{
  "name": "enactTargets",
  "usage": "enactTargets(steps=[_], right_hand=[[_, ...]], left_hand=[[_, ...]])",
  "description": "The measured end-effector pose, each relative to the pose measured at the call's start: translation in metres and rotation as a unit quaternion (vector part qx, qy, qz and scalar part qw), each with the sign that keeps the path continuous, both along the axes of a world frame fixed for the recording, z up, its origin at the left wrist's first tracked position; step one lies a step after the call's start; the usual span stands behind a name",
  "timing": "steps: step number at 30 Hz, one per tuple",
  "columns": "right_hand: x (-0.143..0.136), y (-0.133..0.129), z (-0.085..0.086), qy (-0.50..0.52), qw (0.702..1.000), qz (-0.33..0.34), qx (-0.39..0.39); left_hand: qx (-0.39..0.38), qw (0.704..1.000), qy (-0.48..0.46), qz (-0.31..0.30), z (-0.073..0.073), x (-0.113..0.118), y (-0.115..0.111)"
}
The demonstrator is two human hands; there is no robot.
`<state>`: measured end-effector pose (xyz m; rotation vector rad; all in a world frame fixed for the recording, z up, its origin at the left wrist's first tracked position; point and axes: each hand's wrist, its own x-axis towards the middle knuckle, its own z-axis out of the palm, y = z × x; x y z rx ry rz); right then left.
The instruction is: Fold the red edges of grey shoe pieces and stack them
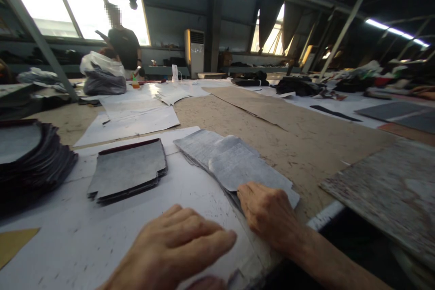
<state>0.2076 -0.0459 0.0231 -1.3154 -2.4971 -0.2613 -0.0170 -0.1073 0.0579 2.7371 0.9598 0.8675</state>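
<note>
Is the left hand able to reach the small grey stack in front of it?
Probably yes: the left hand lies flat on the white sheet, and nothing lies between it and the small grey stack.

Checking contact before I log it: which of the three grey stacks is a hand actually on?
The right-most stack: the right hand presses its near end. The middle stack and left stack lie untouched.

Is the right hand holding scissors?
No, the right hand holds no tool; it lies flat on a pile of grey cut sheets on the table.
</note>
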Motion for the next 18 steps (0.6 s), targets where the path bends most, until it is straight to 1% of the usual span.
enactTargets(steps=[1, 2, 3, 6, 9, 11, 15, 18], right_hand=[[0.001, 0.001, 0.001, 0.002, 1.0, -0.004, -0.007], [0.002, 0.001, 0.002, 0.003, 1.0, -0.006, -0.015], [0.002, 0.002, 0.003, 0.004, 1.0, -0.008, -0.021], [0.002, 0.002, 0.005, 0.009, 0.999, -0.014, -0.035], [0.001, 0.006, 0.007, 0.019, 0.998, -0.019, -0.051], [0.002, 0.011, 0.009, 0.032, 0.997, -0.024, -0.069], [0.007, 0.022, 0.016, 0.078, 0.988, -0.057, -0.117], [0.012, 0.029, 0.023, 0.117, 0.976, -0.092, -0.162]], left_hand=[[-0.019, 0.999, 0.025, -0.011, 0.004, 0.011, 0.007], [-0.029, 0.998, 0.05, -0.022, 0.004, 0.022, 0.014], [-0.032, 0.996, 0.071, -0.032, 0.002, 0.031, 0.022], [-0.032, 0.994, 0.105, -0.008, -0.016, 0.048, 0.041], [-0.027, 0.994, 0.107, 0.025, -0.035, 0.052, 0.051], [-0.018, 0.993, 0.106, 0.04, -0.041, 0.052, 0.051], [0.002, 0.993, 0.091, 0.078, -0.045, 0.051, 0.049], [-0.027, 0.99, 0.104, 0.088, -0.042, 0.051, 0.048]])
